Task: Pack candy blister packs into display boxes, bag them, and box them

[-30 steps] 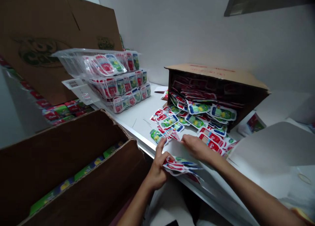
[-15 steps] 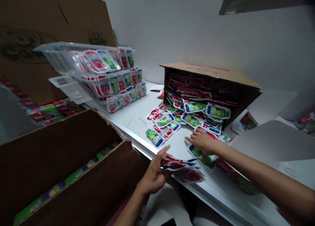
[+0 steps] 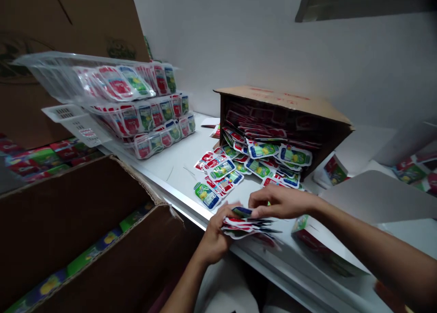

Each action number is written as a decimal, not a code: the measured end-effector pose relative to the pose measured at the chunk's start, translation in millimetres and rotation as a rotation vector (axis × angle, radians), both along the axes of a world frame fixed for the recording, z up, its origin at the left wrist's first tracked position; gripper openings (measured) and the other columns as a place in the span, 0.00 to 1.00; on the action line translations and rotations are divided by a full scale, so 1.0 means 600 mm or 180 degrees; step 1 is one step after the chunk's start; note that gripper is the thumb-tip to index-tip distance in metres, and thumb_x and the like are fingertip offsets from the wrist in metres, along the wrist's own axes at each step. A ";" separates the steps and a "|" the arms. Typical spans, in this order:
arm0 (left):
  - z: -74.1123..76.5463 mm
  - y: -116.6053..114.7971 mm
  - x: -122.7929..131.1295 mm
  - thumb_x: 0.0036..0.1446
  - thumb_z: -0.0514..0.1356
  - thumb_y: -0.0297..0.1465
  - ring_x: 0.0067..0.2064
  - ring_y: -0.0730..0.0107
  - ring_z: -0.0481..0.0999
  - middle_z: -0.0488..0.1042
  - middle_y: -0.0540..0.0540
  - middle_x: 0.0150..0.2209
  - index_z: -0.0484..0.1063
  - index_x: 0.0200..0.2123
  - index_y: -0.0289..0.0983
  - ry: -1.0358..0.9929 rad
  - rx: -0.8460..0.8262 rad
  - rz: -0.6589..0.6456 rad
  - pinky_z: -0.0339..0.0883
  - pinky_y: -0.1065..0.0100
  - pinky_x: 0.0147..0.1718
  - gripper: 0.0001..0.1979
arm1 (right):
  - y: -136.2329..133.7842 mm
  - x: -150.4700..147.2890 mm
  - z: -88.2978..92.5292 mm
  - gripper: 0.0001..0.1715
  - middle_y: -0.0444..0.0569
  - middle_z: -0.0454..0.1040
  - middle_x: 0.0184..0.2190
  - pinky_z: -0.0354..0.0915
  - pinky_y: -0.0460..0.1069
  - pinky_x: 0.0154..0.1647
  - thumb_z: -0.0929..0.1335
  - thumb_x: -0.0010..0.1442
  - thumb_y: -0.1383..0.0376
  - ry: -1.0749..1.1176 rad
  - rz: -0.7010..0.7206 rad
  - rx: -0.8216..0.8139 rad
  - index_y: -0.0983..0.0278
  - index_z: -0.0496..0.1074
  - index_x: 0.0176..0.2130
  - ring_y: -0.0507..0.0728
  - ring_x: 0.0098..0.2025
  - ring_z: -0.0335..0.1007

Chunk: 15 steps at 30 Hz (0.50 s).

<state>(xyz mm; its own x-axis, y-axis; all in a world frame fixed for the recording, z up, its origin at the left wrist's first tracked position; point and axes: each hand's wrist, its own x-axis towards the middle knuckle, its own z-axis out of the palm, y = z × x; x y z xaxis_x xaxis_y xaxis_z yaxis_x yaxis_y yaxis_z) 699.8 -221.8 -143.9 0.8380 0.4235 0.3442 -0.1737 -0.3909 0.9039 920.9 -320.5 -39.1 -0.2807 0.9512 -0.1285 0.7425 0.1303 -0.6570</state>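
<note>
My left hand (image 3: 216,234) is closed around a stack of red and green bottle-shaped sachets (image 3: 247,229), held above the table's front edge. Over that stack, my right hand (image 3: 282,201) pinches a green and blue sachet (image 3: 241,211) against its top. More loose sachets (image 3: 221,169) lie beyond my hands, one green sachet (image 3: 206,194) nearest the edge. They spill from an open cardboard box (image 3: 283,101) lying on its side, packed with more of them.
Clear plastic trays (image 3: 44,72) filled with sachets are stacked at the back left. An open carton (image 3: 85,213) holding colourful packs stands at the front left. A small printed box (image 3: 324,244) lies under my right forearm. A large carton (image 3: 95,17) rises behind the trays.
My right hand has moved left and toward me from the loose sachets, bringing a green sachet onto the stack in my left hand. The view has shifted slightly right.
</note>
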 end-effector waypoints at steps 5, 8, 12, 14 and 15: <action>-0.015 -0.006 -0.008 0.55 0.60 0.24 0.42 0.64 0.74 0.74 0.44 0.42 0.69 0.43 0.38 -0.0133 0.0017 -0.0288 0.66 0.65 0.43 0.11 | 0.025 0.056 -0.082 0.29 0.58 0.71 0.52 0.60 0.56 0.52 0.66 0.58 0.66 -0.1137 -0.0601 -0.0061 0.65 0.63 0.58 0.62 0.52 0.67; -0.021 -0.010 -0.011 0.55 0.61 0.25 0.44 0.64 0.75 0.73 0.43 0.45 0.59 0.57 0.40 -0.0198 -0.0132 -0.0180 0.66 0.64 0.45 0.27 | 0.035 0.075 -0.130 0.44 0.61 0.71 0.50 0.50 0.62 0.58 0.73 0.41 0.75 -0.2555 -0.0268 0.0050 0.66 0.64 0.59 0.67 0.54 0.64; -0.020 -0.007 -0.010 0.55 0.62 0.28 0.38 0.66 0.75 0.74 0.44 0.39 0.63 0.55 0.37 0.0033 -0.0234 -0.0025 0.67 0.66 0.41 0.24 | 0.040 0.083 -0.127 0.16 0.56 0.75 0.34 0.56 0.55 0.50 0.68 0.47 0.77 -0.2787 -0.0250 0.0186 0.66 0.75 0.37 0.62 0.43 0.69; -0.018 -0.005 -0.008 0.54 0.63 0.29 0.40 0.65 0.74 0.73 0.43 0.39 0.70 0.44 0.36 0.0063 -0.0176 0.0026 0.67 0.66 0.41 0.13 | 0.041 0.081 -0.100 0.09 0.54 0.74 0.31 0.58 0.51 0.39 0.65 0.52 0.75 -0.2723 -0.0392 0.0228 0.65 0.74 0.30 0.60 0.37 0.70; -0.016 -0.004 -0.006 0.53 0.64 0.30 0.44 0.62 0.74 0.73 0.41 0.42 0.71 0.40 0.36 0.0031 -0.0136 0.0084 0.67 0.65 0.44 0.10 | 0.041 0.076 -0.085 0.09 0.53 0.74 0.32 0.57 0.49 0.35 0.64 0.54 0.74 -0.2706 -0.0473 0.0276 0.64 0.73 0.31 0.58 0.34 0.70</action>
<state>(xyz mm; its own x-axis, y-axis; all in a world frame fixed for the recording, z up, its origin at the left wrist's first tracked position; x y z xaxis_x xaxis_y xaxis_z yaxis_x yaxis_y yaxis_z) 696.0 -224.3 -153.7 0.8295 0.4596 0.3172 -0.1550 -0.3562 0.9215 966.3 -295.9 -90.2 0.0057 0.9865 -0.1636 0.9905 0.0168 0.1363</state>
